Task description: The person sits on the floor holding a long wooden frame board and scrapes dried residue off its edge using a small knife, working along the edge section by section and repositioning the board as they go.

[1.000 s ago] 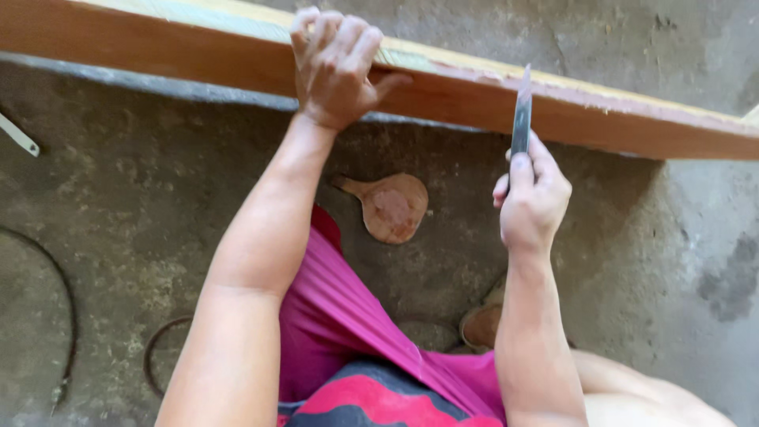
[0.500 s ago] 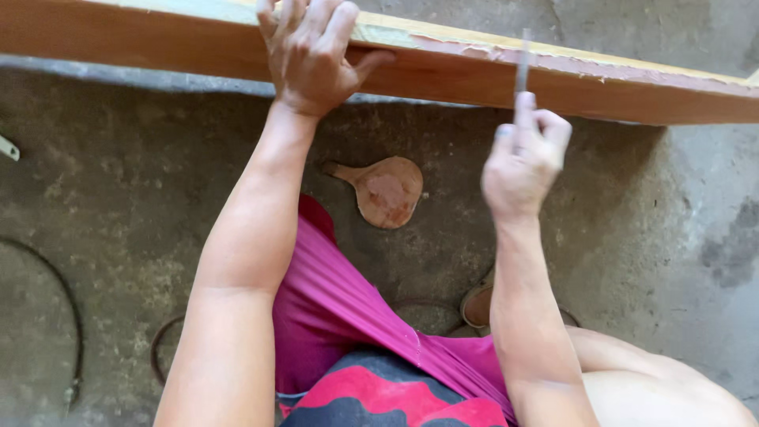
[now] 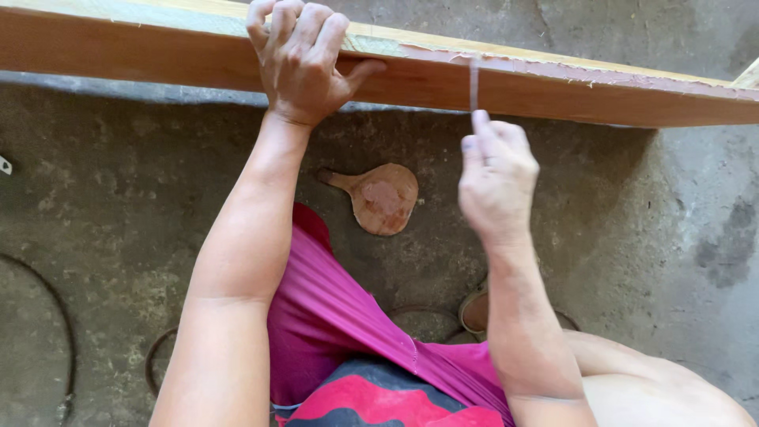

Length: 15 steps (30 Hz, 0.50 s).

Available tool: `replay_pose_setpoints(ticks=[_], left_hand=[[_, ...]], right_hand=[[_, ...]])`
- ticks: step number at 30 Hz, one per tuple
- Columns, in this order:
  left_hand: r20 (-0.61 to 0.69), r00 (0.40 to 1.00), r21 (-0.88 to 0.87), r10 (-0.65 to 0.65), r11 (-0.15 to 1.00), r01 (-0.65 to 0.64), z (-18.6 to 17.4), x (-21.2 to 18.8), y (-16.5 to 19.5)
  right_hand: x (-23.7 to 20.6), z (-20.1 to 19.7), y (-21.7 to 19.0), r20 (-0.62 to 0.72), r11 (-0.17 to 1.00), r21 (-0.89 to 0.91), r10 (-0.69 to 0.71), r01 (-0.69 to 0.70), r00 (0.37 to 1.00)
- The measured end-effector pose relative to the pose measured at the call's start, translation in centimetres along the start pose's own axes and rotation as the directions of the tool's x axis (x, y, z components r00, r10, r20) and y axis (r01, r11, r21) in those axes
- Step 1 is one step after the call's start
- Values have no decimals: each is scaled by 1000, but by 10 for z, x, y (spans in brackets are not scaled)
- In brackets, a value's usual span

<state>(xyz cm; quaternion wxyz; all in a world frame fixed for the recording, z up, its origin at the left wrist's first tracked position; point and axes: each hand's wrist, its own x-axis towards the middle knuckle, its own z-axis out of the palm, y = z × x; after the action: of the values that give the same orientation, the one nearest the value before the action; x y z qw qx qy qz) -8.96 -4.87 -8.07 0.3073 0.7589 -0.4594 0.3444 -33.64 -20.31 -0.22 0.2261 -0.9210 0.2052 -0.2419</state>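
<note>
Head view. Wooden plank (image 3: 553,87): long, reddish-brown with a paler top face, running across the top of the frame. Left hand (image 3: 304,59), upper centre: fingers curled over the plank's top edge, gripping it. Right hand (image 3: 496,178), centre right: fingers pinched on a thin flat blade (image 3: 474,83), its tip set against the plank's upper edge. A ragged pale strip lies along that edge right of the blade; the stretch leftward looks unworked. Small wooden paddle (image 3: 383,198): on the concrete floor (image 3: 118,198), centre frame.
</note>
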Motion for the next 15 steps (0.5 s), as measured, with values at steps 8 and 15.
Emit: replay_pose_setpoints(ticks=[8,15], left_hand=[[16,1000,2,-1,1000,1,-1,-1,0],[-10,999,36,34,999,-34,2,-1,-3]], right_hand=[[-4,-17,21,-59,974,153,175,-165,983],[-18,14,23,-108,985,-161,-86,68,990]])
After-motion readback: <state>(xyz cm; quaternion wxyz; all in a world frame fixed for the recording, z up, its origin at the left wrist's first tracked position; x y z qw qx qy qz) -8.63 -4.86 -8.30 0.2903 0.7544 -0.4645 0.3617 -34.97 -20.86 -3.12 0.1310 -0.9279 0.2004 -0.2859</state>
